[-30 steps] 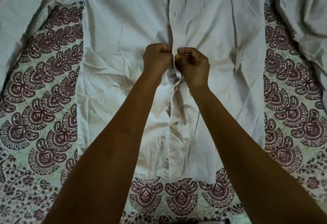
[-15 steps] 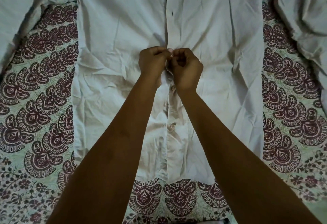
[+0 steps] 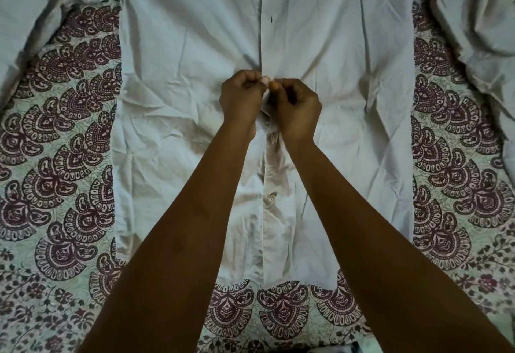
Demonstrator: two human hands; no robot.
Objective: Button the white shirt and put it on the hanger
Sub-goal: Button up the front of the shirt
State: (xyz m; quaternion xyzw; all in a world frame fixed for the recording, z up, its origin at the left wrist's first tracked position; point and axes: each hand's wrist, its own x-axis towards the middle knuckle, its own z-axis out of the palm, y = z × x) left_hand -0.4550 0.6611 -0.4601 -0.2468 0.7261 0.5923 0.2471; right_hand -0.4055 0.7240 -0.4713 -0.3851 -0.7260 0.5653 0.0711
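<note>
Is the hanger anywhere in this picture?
No, only the white shirt, both hands at its front, and a patterned bedsheet show.

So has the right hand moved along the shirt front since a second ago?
No. The right hand stays just above the upper fastened button on the white shirt, pinching the front edge opposite the left hand.

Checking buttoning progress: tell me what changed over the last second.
Little changed. Both hands shifted slightly left in the view, and the right hand loosened from a tight fist. The left hand and right hand still pinch the white shirt at its placket. The two fastened buttons below and the patterned bedsheet look unchanged.
</note>
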